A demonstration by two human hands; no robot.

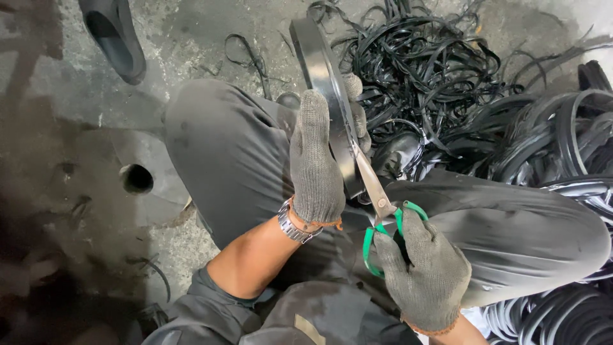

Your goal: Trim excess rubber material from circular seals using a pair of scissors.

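Observation:
My left hand [316,160], in a grey knit glove, grips a black rubber ring [322,70] held on edge above my lap. My right hand [424,271], also gloved, holds green-handled scissors [377,191] by the loops. The scissor blades run up along the ring's right edge, beside my left fingers. A metal watch sits on my left wrist. Both knees in grey trousers frame the hands.
A tangled heap of thin black rubber strips [421,57] lies ahead on the concrete floor. Stacked black rubber rings [568,140] pile up at the right. A black shoe-like object [115,38] rests at top left, and a round hole [136,179] marks the floor at left.

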